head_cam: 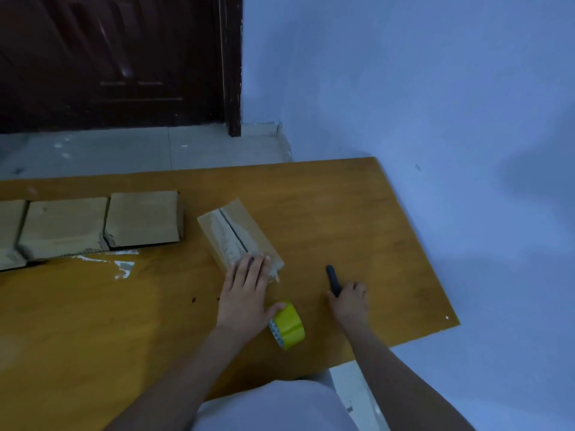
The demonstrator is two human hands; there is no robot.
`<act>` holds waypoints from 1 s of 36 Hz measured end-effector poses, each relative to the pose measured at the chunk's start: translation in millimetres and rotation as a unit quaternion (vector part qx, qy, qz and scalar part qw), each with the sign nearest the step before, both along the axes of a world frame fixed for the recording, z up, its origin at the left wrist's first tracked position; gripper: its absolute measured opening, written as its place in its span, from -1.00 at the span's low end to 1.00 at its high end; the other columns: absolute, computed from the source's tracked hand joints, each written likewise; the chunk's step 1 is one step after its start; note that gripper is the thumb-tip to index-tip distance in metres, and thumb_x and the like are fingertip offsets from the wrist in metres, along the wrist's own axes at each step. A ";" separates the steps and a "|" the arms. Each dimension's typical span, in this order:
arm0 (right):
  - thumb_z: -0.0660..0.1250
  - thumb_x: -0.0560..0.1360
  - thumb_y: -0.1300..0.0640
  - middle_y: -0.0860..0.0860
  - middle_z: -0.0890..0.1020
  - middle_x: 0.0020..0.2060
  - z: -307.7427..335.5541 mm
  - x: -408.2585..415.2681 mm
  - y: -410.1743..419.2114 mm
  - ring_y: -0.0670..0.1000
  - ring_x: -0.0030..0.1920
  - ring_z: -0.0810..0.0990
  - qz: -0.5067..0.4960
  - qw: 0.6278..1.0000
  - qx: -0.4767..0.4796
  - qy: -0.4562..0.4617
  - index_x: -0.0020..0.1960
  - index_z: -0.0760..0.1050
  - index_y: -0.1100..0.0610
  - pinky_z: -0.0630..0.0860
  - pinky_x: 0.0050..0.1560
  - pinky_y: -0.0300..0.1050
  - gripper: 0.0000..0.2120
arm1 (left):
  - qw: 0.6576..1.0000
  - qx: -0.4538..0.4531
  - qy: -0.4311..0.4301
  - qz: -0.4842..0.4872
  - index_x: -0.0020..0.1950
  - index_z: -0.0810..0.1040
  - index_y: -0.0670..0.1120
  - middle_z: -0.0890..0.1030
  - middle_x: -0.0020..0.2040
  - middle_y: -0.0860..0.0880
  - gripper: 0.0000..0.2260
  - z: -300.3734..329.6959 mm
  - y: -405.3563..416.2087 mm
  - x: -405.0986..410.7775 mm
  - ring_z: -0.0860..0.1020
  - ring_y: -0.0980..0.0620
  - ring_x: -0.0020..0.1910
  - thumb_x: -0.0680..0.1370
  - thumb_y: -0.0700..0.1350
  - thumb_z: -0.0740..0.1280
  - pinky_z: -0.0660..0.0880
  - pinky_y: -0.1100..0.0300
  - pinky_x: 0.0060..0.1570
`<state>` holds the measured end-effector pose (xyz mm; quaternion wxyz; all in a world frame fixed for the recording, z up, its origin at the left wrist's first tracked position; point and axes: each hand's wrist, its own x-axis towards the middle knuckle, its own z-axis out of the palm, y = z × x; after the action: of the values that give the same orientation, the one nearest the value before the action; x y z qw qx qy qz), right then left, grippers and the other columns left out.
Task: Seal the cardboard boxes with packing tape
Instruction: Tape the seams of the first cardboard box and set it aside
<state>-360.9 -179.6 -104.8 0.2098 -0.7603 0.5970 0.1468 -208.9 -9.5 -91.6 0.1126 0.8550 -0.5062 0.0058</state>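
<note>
A small cardboard box (231,231) lies at an angle in the middle of the wooden table (357,219), with old tape along its centre seam. My left hand (245,293) presses flat on its near end, fingers straight. A yellow roll of packing tape (287,326) stands on edge just right of my left thumb, touching it. My right hand (350,298) grips the handle of a dark cutter (333,278), whose tip points away from me and lies on the table.
Three more cardboard boxes (141,217) sit in a row at the left of the table. White tape scraps (123,267) lie in front of them. A blue wall bounds the right side; a dark door (109,57) stands beyond the floor.
</note>
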 end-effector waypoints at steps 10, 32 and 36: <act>0.23 0.59 0.13 0.01 0.54 -0.29 28.0 -21.3 17.7 0.05 -0.29 0.52 0.025 0.960 0.026 -0.279 0.03 0.42 0.03 0.39 -0.32 -0.11 -0.97 | 1.000 -0.015 0.021 0.002 0.49 0.23 -0.15 0.38 0.43 -0.11 -0.07 -0.6 2.8 -0.3 0.22 -0.15 0.45 0.31 0.36 0.42 -0.03 -0.05 0.45; 0.17 0.59 -0.05 -0.07 0.57 -0.10 65.8 -1.3 40.6 -0.02 -0.19 0.55 0.299 0.943 -0.057 -0.135 0.24 0.47 -0.04 0.32 -0.37 -0.22 -0.74 | 1.000 -0.011 0.015 -0.003 0.45 0.37 -0.18 0.38 0.44 -0.10 -0.13 -0.3 1.9 -0.1 0.24 -0.16 0.44 0.31 0.32 0.44 0.14 -0.10 0.37; 0.17 0.59 -0.05 -0.04 0.57 -0.09 49.6 -8.0 37.6 -0.01 -0.20 0.55 0.263 0.953 -0.062 -0.135 0.20 0.49 0.00 0.38 -0.35 -0.15 -0.74 | 1.000 -0.006 0.014 -0.001 0.46 0.36 -0.18 0.38 0.45 -0.10 -0.12 -0.2 1.9 -0.5 0.23 -0.15 0.45 0.32 0.34 0.42 0.12 -0.09 0.39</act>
<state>-369.0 -142.0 -55.2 0.1946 -0.9146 0.3501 0.0552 -209.4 -7.6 -91.8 0.1244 0.8540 -0.5051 -0.0031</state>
